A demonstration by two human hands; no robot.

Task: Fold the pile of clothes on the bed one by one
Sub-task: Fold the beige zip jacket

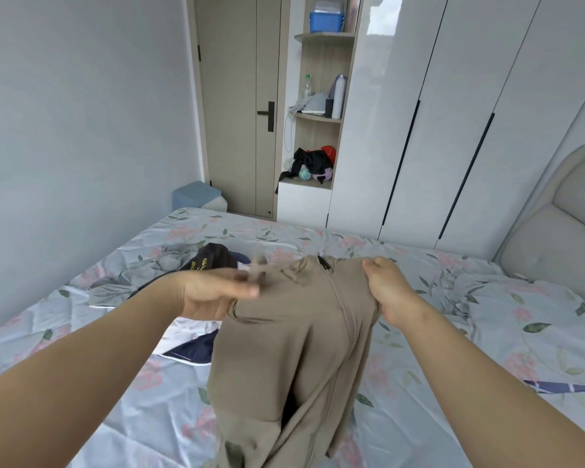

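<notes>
A soft, limp taupe zip-front fabric garment (294,349) hangs above the floral-sheeted bed (453,366), right hand (390,292) gripping its top edge (best hold), left hand (213,292) blurred, fingers extended, grip unclear.

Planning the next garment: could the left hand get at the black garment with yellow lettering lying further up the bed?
Probably yes. The left hand is nearest the black garment, with only bedsheet and pile between. But it looks busy at the khaki trousers, which the right hand grips.
</notes>
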